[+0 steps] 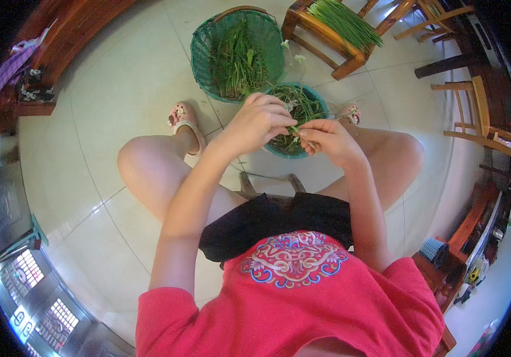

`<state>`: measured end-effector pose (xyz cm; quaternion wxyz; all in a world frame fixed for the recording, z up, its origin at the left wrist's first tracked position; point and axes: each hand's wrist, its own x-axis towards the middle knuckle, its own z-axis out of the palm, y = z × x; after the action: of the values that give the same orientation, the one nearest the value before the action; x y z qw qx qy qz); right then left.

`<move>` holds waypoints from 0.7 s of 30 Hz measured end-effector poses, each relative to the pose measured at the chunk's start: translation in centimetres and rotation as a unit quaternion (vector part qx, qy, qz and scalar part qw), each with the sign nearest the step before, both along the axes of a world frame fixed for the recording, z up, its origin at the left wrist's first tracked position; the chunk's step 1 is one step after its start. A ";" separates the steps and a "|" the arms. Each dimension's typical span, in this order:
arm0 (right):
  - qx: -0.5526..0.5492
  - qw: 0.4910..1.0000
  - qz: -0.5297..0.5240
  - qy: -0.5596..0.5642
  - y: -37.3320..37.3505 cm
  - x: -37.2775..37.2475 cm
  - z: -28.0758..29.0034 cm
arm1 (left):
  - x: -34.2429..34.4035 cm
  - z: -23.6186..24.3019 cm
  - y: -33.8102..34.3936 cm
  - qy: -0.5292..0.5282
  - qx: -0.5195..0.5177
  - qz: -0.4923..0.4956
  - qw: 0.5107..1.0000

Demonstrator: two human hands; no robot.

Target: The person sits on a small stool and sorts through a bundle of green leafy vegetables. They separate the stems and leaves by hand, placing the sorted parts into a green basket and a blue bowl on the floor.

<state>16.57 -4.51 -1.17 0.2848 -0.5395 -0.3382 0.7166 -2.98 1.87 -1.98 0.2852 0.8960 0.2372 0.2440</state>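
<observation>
Two bare hands meet above the teal basin [286,154], with a short green stalk [294,130] between them. The right hand [329,140] holds the stalk, its thumb and forefinger pinched on it. The left hand [260,121] is at the stalk's other end, fingers bent and drawn narrow; I cannot tell whether their tips grip it. Tangled green stems [312,107] fill the basin, which stands on the floor [130,107] between the feet. Just beyond its left edge stands a green basket [203,66], a brown handle [240,10] along its far rim and a loose green heap [237,65] inside. To the basket's right is a wooden stool [307,53]; a bundle [346,22] of straight green stems lies across its seat, tips at the right edge. Small white flowers [300,59] lie on the floor between basket and stool.
</observation>
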 end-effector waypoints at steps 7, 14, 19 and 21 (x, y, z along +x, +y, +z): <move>-0.042 0.980 -0.139 0.138 0.4 1.6 0.4 | 0.4 -0.3 0.2 -0.093 -0.446 0.061 0.888; 0.083 0.983 -0.159 0.050 -0.3 -1.2 1.1 | 0.5 0.6 0.0 -0.208 -0.626 0.054 0.750; 0.140 0.972 -0.190 0.017 0.3 -2.5 1.2 | 0.8 0.7 -0.1 -0.215 -0.673 0.059 0.706; 0.156 0.969 -0.190 0.005 0.8 -2.7 1.0 | 0.8 0.3 0.1 -0.202 -0.677 0.050 0.706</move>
<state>13.89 -3.73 -0.15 0.4985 -0.5391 -0.3355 0.5902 -2.20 2.02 -1.72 0.8435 0.3786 0.3199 0.2070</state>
